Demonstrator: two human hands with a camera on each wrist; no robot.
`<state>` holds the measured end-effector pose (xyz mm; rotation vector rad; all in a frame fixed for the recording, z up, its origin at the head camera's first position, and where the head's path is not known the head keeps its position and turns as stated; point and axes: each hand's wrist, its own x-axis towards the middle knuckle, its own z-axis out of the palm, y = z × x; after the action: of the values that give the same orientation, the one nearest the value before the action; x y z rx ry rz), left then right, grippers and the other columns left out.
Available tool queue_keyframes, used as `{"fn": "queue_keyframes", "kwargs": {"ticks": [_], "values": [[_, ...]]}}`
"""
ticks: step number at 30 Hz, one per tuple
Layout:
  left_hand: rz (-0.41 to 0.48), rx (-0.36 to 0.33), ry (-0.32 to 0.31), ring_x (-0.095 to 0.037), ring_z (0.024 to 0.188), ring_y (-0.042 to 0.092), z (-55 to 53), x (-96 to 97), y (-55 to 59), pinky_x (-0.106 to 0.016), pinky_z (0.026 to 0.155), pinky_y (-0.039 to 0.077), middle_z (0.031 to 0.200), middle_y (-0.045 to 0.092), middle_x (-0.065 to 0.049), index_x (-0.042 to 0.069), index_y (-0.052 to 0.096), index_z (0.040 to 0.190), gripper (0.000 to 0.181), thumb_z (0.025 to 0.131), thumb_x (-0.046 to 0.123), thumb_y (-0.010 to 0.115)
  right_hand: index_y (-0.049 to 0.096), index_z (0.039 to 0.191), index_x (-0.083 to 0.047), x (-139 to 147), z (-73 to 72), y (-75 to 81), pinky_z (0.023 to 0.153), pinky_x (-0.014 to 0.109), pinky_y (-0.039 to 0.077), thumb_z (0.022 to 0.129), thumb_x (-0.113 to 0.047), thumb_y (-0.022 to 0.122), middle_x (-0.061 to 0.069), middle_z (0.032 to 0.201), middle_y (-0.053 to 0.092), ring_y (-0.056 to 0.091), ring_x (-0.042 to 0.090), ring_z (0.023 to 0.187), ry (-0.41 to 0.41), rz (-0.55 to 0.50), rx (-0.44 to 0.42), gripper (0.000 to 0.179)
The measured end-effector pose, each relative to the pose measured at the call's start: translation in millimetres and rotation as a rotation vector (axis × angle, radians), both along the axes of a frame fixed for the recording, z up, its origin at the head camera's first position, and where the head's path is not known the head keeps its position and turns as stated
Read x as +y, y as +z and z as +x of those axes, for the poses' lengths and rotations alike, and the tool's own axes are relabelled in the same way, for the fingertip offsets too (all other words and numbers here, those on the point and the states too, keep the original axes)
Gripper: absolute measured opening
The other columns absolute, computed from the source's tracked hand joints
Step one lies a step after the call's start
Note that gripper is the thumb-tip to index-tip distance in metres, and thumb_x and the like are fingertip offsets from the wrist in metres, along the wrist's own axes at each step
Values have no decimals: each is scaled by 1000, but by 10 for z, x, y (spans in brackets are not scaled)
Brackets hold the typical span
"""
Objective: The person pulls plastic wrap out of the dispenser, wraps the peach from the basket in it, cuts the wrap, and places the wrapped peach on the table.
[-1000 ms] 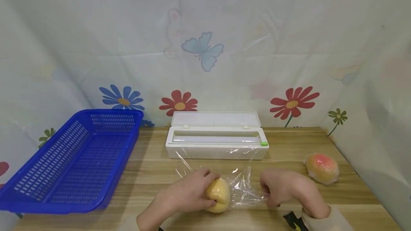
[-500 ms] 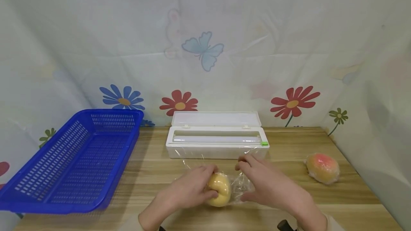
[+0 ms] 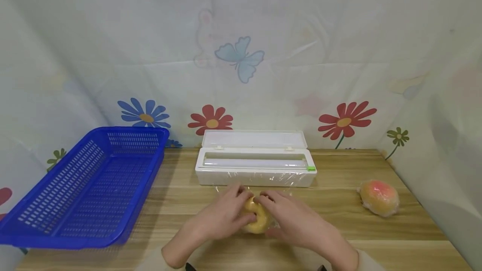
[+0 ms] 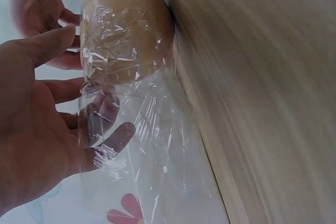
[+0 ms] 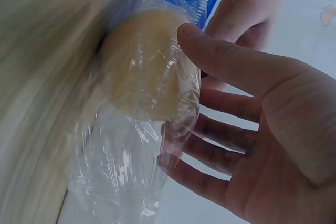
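Note:
A yellow round fruit [image 3: 257, 222] sits on the table between both hands, draped in clear cling film [image 4: 157, 135]. My left hand [image 3: 224, 213] holds it from the left, thumb in front and fingers behind. From the right, my right hand [image 3: 297, 221] has its fingers curved at the film and its thumb close against the wrapped fruit [image 5: 144, 66]. Both wrist views show fingertips through the loose film, which hangs toward the back. The fruit's underside is hidden.
Behind the hands stands a white cling film dispenser [image 3: 256, 177], lid up, roll inside. A film-wrapped peach [image 3: 379, 198] rests at the right on the wooden table [image 3: 391, 258]. A blue plastic basket [image 3: 146, 195] is at the left; a flower-print cloth hangs behind.
My right hand has come left from beside the fruit, bringing the gathered film against it. My left hand stays at the fruit, which has shifted slightly toward the dispenser.

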<state>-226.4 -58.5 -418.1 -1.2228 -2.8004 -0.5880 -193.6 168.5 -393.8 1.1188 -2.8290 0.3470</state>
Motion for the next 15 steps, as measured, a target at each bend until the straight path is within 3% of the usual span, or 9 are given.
{"fn": "queue_keyframes", "kwargs": {"ticks": [7, 15], "values": [[-31, -78, 44, -23, 133, 49, 2, -5, 31, -57, 109, 36, 143, 54, -10, 1, 42, 153, 61, 105, 36, 58, 54, 141, -2, -12, -66, -87, 96, 47, 52, 73, -24, 95, 9, 130, 57, 58, 26, 118, -8, -8, 41, 82], [-14, -104, 56, -19, 128, 52, -31, -36, 36, -53, 108, 35, 137, 60, -4, 7, 49, 141, 53, 99, 34, 68, 51, 141, -1, -38, -130, -134, 99, 47, 50, 71, -23, 96, 9, 130, 56, 56, 26, 118, -21, -20, 22, 87]]}}
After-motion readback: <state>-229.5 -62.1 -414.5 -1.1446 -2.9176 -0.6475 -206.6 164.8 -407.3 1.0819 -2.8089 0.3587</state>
